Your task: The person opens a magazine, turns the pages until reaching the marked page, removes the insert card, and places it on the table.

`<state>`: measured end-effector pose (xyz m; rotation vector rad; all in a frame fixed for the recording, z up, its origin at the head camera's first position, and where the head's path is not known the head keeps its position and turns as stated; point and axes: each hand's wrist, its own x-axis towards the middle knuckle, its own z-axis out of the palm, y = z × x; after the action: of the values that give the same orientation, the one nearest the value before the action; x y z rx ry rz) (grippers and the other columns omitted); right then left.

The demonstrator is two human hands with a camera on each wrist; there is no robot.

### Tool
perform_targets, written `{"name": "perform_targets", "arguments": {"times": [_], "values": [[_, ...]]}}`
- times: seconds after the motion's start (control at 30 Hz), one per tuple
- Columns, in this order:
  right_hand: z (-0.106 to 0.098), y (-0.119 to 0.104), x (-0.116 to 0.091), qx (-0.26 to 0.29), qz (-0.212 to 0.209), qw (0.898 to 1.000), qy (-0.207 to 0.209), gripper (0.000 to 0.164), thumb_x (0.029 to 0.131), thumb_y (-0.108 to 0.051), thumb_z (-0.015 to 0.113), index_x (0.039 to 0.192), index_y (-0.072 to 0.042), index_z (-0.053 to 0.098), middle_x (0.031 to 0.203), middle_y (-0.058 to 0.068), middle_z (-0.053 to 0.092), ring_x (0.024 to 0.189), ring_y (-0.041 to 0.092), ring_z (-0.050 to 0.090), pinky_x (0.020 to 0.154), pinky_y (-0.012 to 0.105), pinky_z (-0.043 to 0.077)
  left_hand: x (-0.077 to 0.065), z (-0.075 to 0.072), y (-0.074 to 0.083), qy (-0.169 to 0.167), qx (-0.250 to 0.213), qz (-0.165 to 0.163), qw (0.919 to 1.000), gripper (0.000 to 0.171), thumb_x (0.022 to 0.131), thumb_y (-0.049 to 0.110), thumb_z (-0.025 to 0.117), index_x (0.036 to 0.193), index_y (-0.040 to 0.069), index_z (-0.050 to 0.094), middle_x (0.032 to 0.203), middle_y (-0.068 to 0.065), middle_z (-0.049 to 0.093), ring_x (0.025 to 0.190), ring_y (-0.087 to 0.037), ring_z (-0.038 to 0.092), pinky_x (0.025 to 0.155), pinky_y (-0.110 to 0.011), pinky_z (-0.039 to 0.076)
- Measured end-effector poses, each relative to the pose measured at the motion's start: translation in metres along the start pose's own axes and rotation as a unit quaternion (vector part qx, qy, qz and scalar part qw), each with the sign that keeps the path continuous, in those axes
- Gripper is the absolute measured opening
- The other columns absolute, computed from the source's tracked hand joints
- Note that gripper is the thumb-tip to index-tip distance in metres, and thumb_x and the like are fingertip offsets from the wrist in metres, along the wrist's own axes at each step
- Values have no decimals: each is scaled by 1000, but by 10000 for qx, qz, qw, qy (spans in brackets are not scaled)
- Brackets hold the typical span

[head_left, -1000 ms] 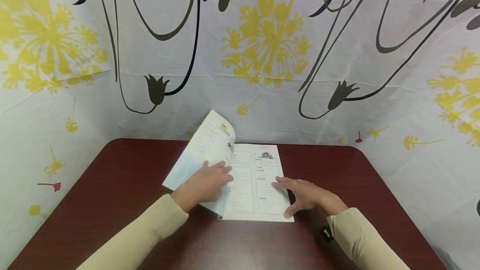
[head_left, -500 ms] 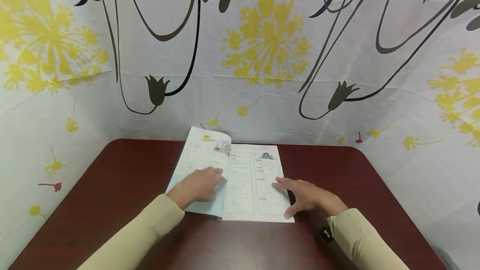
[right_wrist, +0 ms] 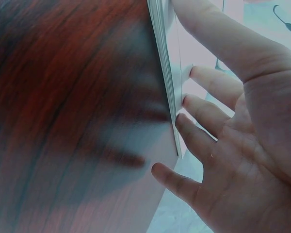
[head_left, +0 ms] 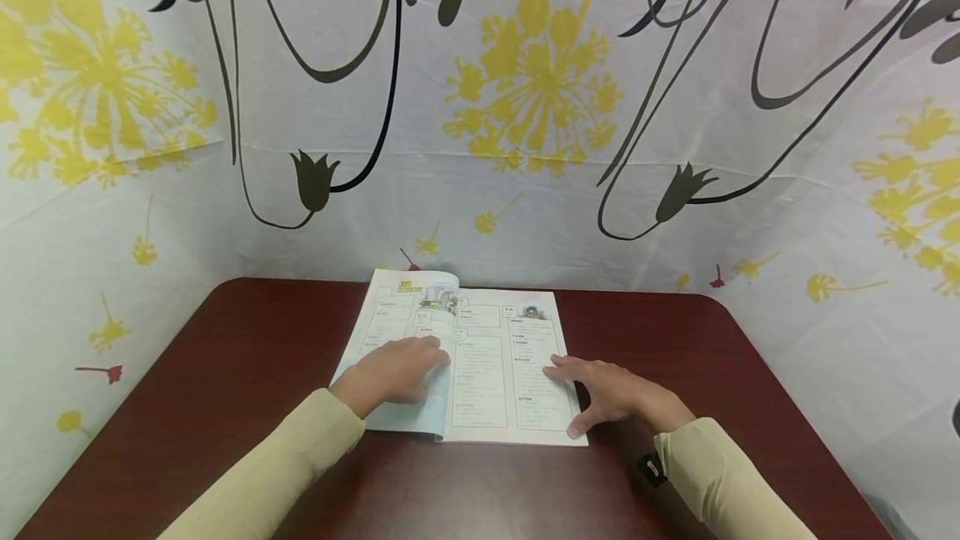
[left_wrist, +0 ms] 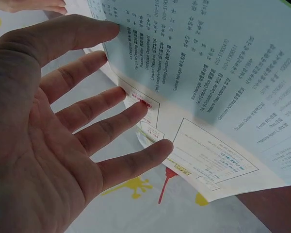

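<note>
An opened magazine (head_left: 483,382) lies on the dark red table, its left page (head_left: 390,311) tinted pale blue toward the bottom and its right page printed with boxed text. My left hand (head_left: 393,372) rests on the left page beside the fold; in the left wrist view its fingertips (left_wrist: 160,148) touch the printed paper, fingers fairly straight and spread. At the right page's outer edge sits my right hand (head_left: 611,390), thumb and fingertips on the paper. The right wrist view shows those fingers (right_wrist: 203,136) extended along the magazine's edge (right_wrist: 162,63), gripping nothing.
The dark red tabletop (head_left: 247,373) extends on both sides of the magazine and in front of it. Behind and beside the table hangs a pale cloth (head_left: 360,107) with yellow and grey plant prints. A dark band (head_left: 652,467) circles the right wrist.
The left page, raised and curling a second ago, has come down flatter on the left. My left hand has shifted slightly left and toward me; the right hand has stayed in place.
</note>
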<state>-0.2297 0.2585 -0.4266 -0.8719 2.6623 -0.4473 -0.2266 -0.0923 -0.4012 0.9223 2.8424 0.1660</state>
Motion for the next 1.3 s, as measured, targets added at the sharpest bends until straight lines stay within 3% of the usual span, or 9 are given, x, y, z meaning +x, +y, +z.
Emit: {"name": "perform_targets", "arguments": {"times": [0.13,0.27,0.43,0.6,0.7,0.8,1.0,1.3], "values": [[1,1,0,-6,-29,10000,16,94,65,-40,91,145,-8,52,155,17,40,139,42,40,104,60,38,2,1,0,102,62,45,9999,30,83,12,66,112,16,71,87,4,50,74,-16,47,68,-35,42],[2,3,0,-10,-24,10000,21,95,64,-41,91,145,-9,52,155,16,40,139,41,40,103,58,39,5,2,4,407,348,11,9986,24,90,25,61,110,15,71,92,0,58,78,-19,52,71,-42,46],[2,3,1,-9,31,10000,-3,96,64,-42,90,145,-10,52,155,16,39,140,41,39,104,59,38,9,7,9,860,855,-14,9926,32,93,35,62,115,14,70,111,-6,64,101,-24,58,83,-48,47],[2,2,1,-21,69,10000,-14,95,64,-42,90,145,-11,52,155,15,40,140,40,38,105,59,36,14,13,13,1211,1116,171,9862,42,93,42,63,127,18,67,135,-8,58,124,-27,53,95,-51,46],[1,3,1,-14,40,10000,-9,95,64,-42,90,145,-10,52,155,15,40,140,40,38,106,59,36,17,15,17,1098,1052,285,9880,52,94,48,60,138,20,60,153,-10,44,139,-30,41,105,-54,40],[1,3,1,30,24,10000,-9,94,64,-40,90,145,-9,52,155,16,40,141,39,38,106,59,36,18,18,22,868,991,334,9907,57,96,52,56,144,22,55,159,-9,35,144,-29,35,109,-55,37],[0,2,0,121,51,9999,-12,92,67,-41,88,145,-8,52,155,17,40,141,40,38,106,58,36,17,21,29,625,863,136,9942,58,96,54,54,145,24,53,159,-7,36,142,-28,40,107,-54,39],[0,2,1,150,-16,9999,21,89,69,-43,86,144,-8,54,153,18,42,140,40,39,106,58,37,17,33,34,504,376,-71,9980,72,93,67,48,151,25,45,162,-7,28,144,-30,35,105,-65,35]]}}
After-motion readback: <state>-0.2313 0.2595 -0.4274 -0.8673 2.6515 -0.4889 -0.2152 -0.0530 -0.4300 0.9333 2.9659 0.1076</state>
